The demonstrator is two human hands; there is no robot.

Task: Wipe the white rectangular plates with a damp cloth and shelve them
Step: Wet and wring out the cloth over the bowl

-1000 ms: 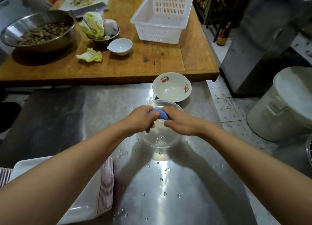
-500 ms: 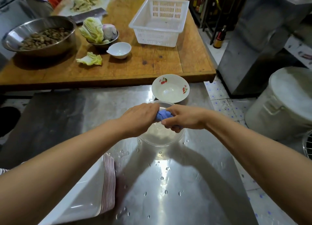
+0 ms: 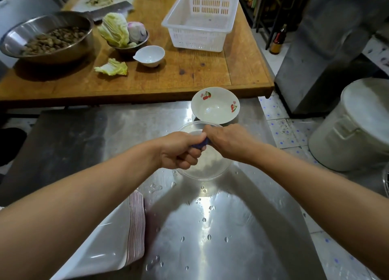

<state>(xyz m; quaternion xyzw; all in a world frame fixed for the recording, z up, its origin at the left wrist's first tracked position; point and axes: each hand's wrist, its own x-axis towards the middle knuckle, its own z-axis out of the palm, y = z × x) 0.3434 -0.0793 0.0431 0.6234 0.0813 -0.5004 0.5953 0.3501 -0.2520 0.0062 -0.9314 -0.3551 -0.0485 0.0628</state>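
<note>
Room: kitchen with a shiny steel counter [image 3: 210,227] close by and a wooden table [image 3: 189,77] behind it.
Counter: wet, with little water drops on it.
Left hand [image 3: 181,149]: curled tight in a fist around one end of the blue cloth [image 3: 201,144].
Right hand [image 3: 227,141]: fingers curled around the other end of the blue cloth.
Blue cloth: only a small bit shows between the two hands, held over the clear bowl [image 3: 205,164].
Clear bowl: sits on the counter under the hands.
Cherry bowl [image 3: 215,108]: white with red cherries, just behind the clear bowl, at the far edge of the counter.
White rectangular plates [image 3: 101,244]: a stack at the near left of the counter, partly hidden under the left arm, with the striped edges [image 3: 136,227] of the pile showing on its right side.
Wooden table: holds a white plastic basket [image 3: 200,21], a small white bowl [image 3: 149,55], a big metal bowl [image 3: 47,36] of brown food, a small metal dish with cabbage [image 3: 115,30] in it, and a loose cabbage leaf [image 3: 112,67].
Floor on the right: a big white bucket with a lid [image 3: 353,124] and a brown bottle [image 3: 277,41] farther back.
</note>
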